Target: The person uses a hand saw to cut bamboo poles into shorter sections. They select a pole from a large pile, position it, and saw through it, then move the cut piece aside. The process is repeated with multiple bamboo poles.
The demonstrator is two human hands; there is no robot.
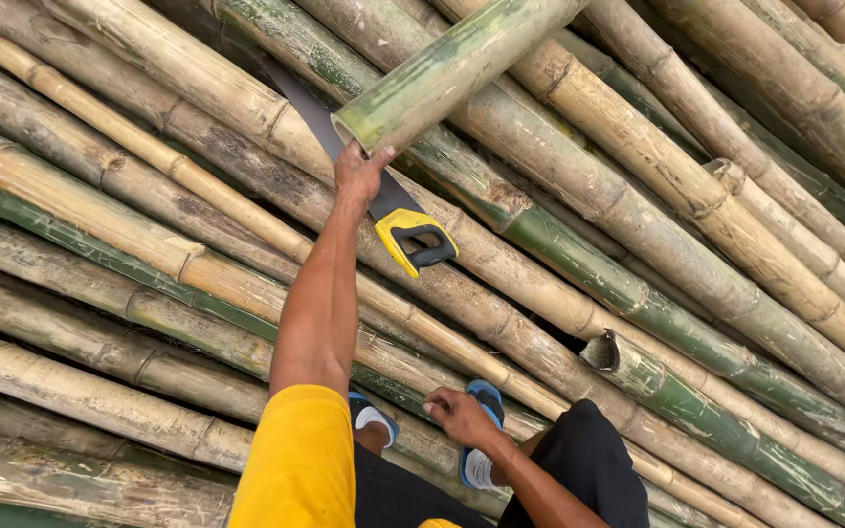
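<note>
My left hand (359,174) reaches forward and grips the cut end of a green bamboo pole (452,68), which slants up to the right above the pile. Just right of that hand a hand saw lies on the bamboo, its yellow and black handle (415,240) nearest me and its dark blade (305,108) running up-left under the pole. My right hand (457,416) rests low by my knee on a bamboo pole, with the fingers curled and nothing in them.
A pile of long bamboo poles (638,205), tan and green, fills the whole view and slants from upper left to lower right. My feet in blue sandals (486,396) stand on them. A cut hollow pole end (600,352) opens at the right.
</note>
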